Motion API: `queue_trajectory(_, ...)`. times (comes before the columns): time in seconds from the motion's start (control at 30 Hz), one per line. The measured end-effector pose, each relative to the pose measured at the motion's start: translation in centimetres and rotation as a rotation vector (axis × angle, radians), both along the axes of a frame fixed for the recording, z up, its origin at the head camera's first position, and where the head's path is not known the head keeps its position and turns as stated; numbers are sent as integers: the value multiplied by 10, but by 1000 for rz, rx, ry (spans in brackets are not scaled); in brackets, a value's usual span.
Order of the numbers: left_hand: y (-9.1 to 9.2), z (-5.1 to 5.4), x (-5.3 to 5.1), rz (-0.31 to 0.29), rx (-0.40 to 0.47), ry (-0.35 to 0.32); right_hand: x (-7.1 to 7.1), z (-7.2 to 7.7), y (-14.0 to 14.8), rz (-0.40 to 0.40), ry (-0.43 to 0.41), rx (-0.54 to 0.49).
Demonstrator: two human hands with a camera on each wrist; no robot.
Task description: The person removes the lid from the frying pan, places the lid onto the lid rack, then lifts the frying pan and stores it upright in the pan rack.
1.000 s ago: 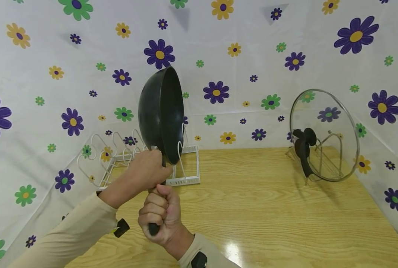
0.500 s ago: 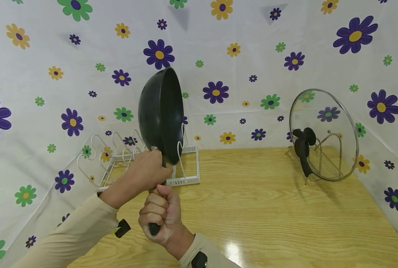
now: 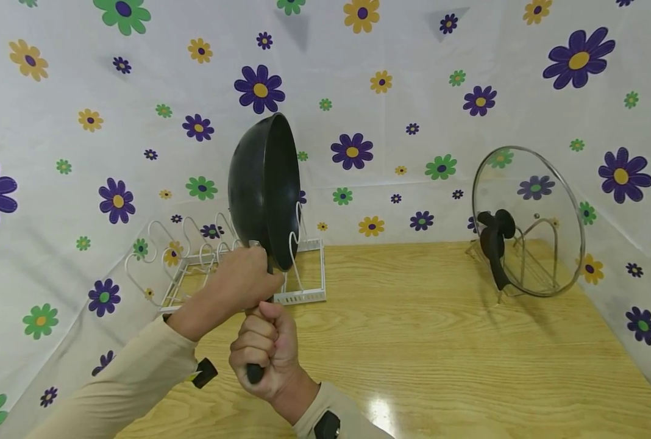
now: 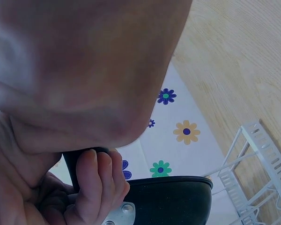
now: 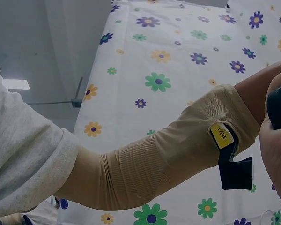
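Note:
A dark deep frying pan (image 3: 249, 183) stands on edge, its hollow side facing right and its handle pointing down toward me. My left hand (image 3: 243, 274) grips the handle close to the bowl; in the left wrist view its fingers (image 4: 90, 185) curl around it by a riveted metal bracket (image 4: 124, 211). Lower down, my right hand (image 3: 267, 353) is wrapped around the handle, whose black end (image 3: 255, 373) sticks out below the fingers. A white wire rack (image 3: 302, 297) is behind the hands, one of its loops crossing before the pan's rim. Whether the pan rests on the rack, I cannot tell.
At the right, a glass lid (image 3: 545, 256) with a black knob and handle leans upright in a metal wire stand (image 3: 556, 244). Both stand on a wood-grain tabletop (image 3: 413, 329). Flower-print sheeting (image 3: 380, 110) encloses the back and sides.
The pan's top edge has dipped slightly and both hands have shifted a little to the right. Their grips on the handle look the same. Rack and lid stay in place.

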State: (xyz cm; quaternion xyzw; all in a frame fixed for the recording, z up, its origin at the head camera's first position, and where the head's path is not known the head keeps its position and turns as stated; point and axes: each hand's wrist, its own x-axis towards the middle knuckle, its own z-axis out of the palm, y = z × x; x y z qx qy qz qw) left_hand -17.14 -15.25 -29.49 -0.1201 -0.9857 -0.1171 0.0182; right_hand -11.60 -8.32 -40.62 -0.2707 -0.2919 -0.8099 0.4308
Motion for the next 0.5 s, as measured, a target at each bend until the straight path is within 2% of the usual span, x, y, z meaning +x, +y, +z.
queue_trajectory(0.23,0,-2,-1,-23,4,11,-2,-2,1,-2,7,-4)
queue_trajectory(0.5,0,-3,-2,-17,3,-16,-2,-3,1,7,-3,-7)
